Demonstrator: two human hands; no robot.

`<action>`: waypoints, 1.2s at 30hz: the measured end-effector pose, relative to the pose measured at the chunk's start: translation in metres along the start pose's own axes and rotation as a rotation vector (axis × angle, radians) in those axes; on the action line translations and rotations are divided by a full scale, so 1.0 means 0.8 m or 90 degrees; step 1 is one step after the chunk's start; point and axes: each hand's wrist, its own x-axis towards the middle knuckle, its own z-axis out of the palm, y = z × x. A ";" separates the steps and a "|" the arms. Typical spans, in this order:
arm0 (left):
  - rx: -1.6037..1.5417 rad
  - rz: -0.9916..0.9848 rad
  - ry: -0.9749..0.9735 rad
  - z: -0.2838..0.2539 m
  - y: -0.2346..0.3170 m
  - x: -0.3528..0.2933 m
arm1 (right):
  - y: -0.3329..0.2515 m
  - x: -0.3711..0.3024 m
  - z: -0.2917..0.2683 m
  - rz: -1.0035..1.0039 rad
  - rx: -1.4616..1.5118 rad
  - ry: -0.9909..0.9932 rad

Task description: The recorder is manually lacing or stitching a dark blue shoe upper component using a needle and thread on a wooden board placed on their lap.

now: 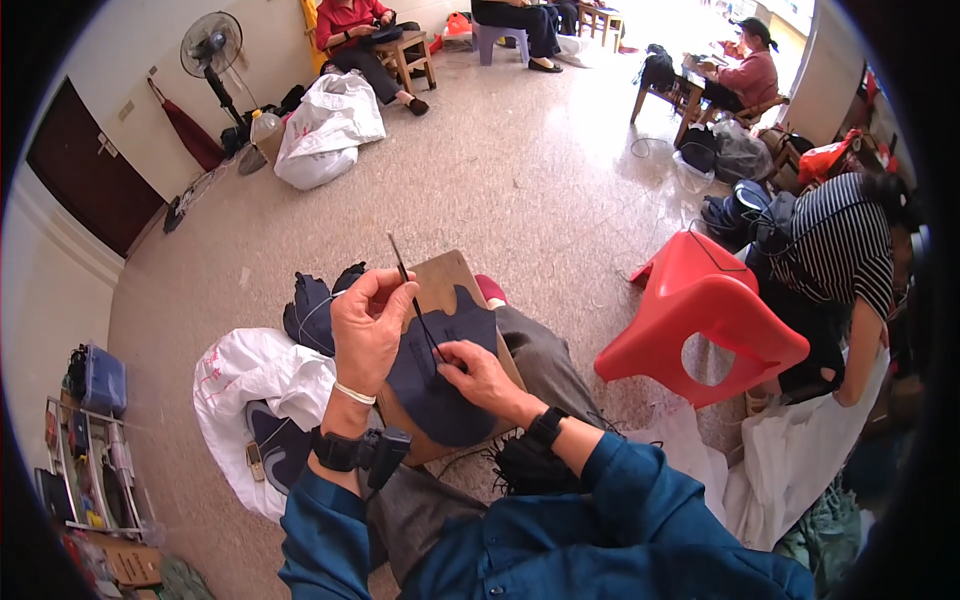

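Observation:
My left hand (368, 318) is closed in a pinch on a thin, stick-like tool (397, 252) with a pale upper end and a dark lower part. From there a black cord (428, 333) runs down to my right hand (478, 372), whose fingers are pinched at its lower end. Under both hands lies a flat navy piece (455, 412) with a curved, cut-out outline, like a shoe upper. It rests on a wooden board (440, 272) over my lap. The right fingertips are at or just above the navy piece; contact is unclear.
Left of the board are a white sack (230, 375) and a bundle of dark pieces (310, 312). On the right stands a red plastic stool (690, 320), beside a bent-over person in stripes (835, 245). Other people sit farther back, near a fan (212, 45) and a large white bag (325, 125).

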 end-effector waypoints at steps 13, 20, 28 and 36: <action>0.003 -0.045 -0.025 -0.014 0.005 0.000 | -0.092 0.038 -0.010 -0.082 0.162 0.019; 0.020 -0.033 0.015 -0.020 -0.005 -0.013 | -0.118 0.046 -0.019 -0.070 0.195 0.010; -0.022 -0.078 -0.059 -0.008 -0.046 -0.041 | -0.114 0.054 -0.032 -0.077 0.328 -0.006; -0.092 -0.090 -0.102 0.013 -0.064 -0.047 | -0.125 0.053 -0.049 0.019 0.405 -0.053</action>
